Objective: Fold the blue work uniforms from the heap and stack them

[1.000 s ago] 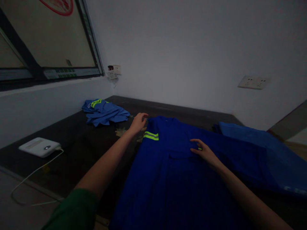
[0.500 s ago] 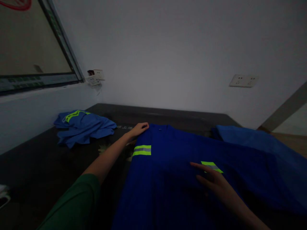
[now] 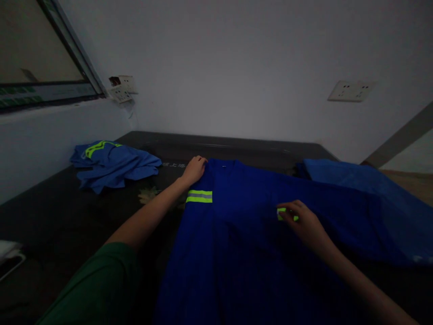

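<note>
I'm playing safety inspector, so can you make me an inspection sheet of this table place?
Surface: dark tabletop with leaf pattern.
Job's things: dark blue garment, spread out, with yellow-and-grey band.
Clutter: crumpled blue cloth, left; blue fabric, right; white object, cut off at left edge.
Hands: left hand at garment's shoulder; right hand over yellow patch, grip unclear.
Cables: maybe a wire below the corner sockets; too dim to tell.
Surroundings: wall, socket panel, window.
</note>
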Tool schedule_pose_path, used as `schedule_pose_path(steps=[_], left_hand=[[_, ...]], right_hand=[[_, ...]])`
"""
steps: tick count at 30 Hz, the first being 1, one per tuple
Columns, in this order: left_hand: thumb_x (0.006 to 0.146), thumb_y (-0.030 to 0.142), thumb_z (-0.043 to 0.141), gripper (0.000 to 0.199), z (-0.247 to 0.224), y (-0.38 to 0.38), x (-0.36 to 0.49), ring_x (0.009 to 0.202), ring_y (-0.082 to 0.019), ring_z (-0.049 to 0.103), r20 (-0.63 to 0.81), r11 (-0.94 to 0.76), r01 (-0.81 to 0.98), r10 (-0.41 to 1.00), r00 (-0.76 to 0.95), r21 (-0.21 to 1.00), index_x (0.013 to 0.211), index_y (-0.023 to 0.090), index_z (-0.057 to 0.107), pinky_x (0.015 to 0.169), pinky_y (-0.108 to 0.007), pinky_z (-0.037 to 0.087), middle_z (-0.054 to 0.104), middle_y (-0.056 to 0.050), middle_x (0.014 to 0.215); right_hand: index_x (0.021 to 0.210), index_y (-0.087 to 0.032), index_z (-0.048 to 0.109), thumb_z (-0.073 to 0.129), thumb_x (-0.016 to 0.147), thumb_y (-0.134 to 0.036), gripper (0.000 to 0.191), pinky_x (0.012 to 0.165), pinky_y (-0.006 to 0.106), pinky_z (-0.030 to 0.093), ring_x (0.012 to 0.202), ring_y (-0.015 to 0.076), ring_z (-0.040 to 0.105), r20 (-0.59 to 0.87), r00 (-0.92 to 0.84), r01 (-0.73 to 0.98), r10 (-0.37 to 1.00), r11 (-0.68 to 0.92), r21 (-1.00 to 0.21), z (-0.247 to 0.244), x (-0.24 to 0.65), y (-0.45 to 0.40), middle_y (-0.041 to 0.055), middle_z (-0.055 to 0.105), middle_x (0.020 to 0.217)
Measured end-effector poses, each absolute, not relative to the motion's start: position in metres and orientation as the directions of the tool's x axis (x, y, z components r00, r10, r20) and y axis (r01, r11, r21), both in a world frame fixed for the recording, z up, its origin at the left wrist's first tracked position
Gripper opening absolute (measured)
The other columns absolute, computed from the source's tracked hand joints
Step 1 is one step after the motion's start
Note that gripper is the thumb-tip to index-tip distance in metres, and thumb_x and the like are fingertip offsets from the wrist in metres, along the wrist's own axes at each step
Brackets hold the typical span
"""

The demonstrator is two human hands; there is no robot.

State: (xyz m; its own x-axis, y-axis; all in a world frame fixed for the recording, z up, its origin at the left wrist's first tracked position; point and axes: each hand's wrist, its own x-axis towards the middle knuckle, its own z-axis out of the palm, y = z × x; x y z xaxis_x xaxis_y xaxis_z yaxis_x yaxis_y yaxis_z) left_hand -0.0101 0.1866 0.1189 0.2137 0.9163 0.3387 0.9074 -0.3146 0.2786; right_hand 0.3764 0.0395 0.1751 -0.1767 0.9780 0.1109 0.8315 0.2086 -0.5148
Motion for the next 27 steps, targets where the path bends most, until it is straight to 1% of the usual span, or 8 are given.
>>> schedule_pose_path(steps=[3,7,11,14,18,22,24,27], left_hand=[[0.09,0.021,0.044,0.038,0.113,0.167,0.012,0.124,-0.03,0.046,0.195,-0.252,0.92,0.96,0.2,0.3,0.123,0.007,0.054,0.105,-0.042,0.035,0.053,-0.02,0.129],[0.093,0.034,0.041,0.052,0.099,0.149,0.029,0.137,-0.035,0.032,0.089,-0.189,0.93,0.982,0.169,0.314,0.137,0.005,0.043,0.11,-0.049,0.027,0.04,-0.023,0.146],[0.096,0.042,0.032,0.057,0.093,0.144,0.027,0.144,-0.032,0.02,0.024,-0.111,0.937,0.994,0.109,0.333,0.147,0.015,0.032,0.114,-0.053,0.018,0.026,-0.013,0.156],[0.096,0.046,0.032,0.058,0.092,0.144,0.025,0.144,-0.032,0.019,0.026,-0.096,0.934,0.995,0.093,0.344,0.147,0.019,0.032,0.114,-0.054,0.018,0.025,-0.012,0.156],[0.096,0.044,0.037,0.054,0.096,0.143,0.023,0.143,-0.032,0.024,0.055,-0.065,0.916,0.997,0.048,0.395,0.144,0.019,0.037,0.112,-0.057,0.02,0.03,-0.015,0.154],[0.093,0.027,0.045,0.045,0.12,0.132,0.009,0.138,-0.029,0.034,0.231,-0.105,0.85,0.973,-0.02,0.516,0.135,0.011,0.046,0.113,-0.051,0.025,0.043,-0.019,0.145],[0.091,0.018,0.045,0.039,0.141,0.113,-0.001,0.126,-0.025,0.048,0.319,-0.184,0.757,0.947,-0.033,0.627,0.129,0.01,0.051,0.108,-0.044,0.035,0.054,-0.017,0.133],[0.092,0.016,0.042,0.032,0.176,0.053,-0.007,0.094,-0.017,0.065,0.347,-0.29,0.526,0.938,-0.01,0.8,0.121,0.01,0.055,0.09,-0.036,0.05,0.065,-0.011,0.108]], right_hand=[[0.106,-0.025,0.068,0.051,0.086,-0.035,0.028,0.084,0.039,0.049,0.093,0.0254,0.061,0.198,-0.164,0.907,0.967,0.226,-0.356,0.171,0.372,0.08,0.0097,0.062,0.103],[0.099,-0.019,0.069,0.057,0.086,-0.04,0.028,0.085,0.04,0.046,0.101,0.0289,0.057,0.159,-0.16,0.966,0.974,0.187,-0.177,0.153,0.362,0.126,0.0127,0.061,0.101],[0.082,-0.019,0.066,0.067,0.078,-0.029,0.011,0.077,0.033,0.045,0.088,0.0233,0.058,0.085,-0.177,0.96,0.981,0.191,-0.203,0.14,0.36,0.147,0.0075,0.061,0.085],[0.077,-0.019,0.061,0.065,0.077,-0.02,0.004,0.069,0.028,0.042,0.076,0.0185,0.058,0.056,-0.196,0.941,0.979,0.204,-0.269,0.137,0.36,0.149,0.0032,0.06,0.077],[0.08,-0.02,0.058,0.06,0.081,-0.021,0.002,0.065,0.027,0.04,0.075,0.0175,0.057,0.1,-0.184,0.931,0.978,0.206,-0.302,0.136,0.358,0.139,0.0022,0.061,0.08],[0.091,-0.02,0.06,0.06,0.082,-0.023,0.009,0.074,0.032,0.044,0.09,0.0237,0.057,0.182,-0.215,0.955,0.96,0.245,-0.165,0.141,0.354,0.136,0.008,0.062,0.092],[0.098,-0.02,0.061,0.061,0.082,-0.024,0.016,0.079,0.036,0.045,0.097,0.0269,0.056,0.243,-0.248,0.954,0.938,0.28,-0.106,0.149,0.345,0.141,0.0107,0.061,0.098],[0.098,-0.02,0.064,0.061,0.083,-0.026,0.017,0.085,0.039,0.045,0.097,0.0263,0.056,0.286,-0.333,0.913,0.899,0.383,-0.141,0.164,0.317,0.156,0.0101,0.062,0.097]])
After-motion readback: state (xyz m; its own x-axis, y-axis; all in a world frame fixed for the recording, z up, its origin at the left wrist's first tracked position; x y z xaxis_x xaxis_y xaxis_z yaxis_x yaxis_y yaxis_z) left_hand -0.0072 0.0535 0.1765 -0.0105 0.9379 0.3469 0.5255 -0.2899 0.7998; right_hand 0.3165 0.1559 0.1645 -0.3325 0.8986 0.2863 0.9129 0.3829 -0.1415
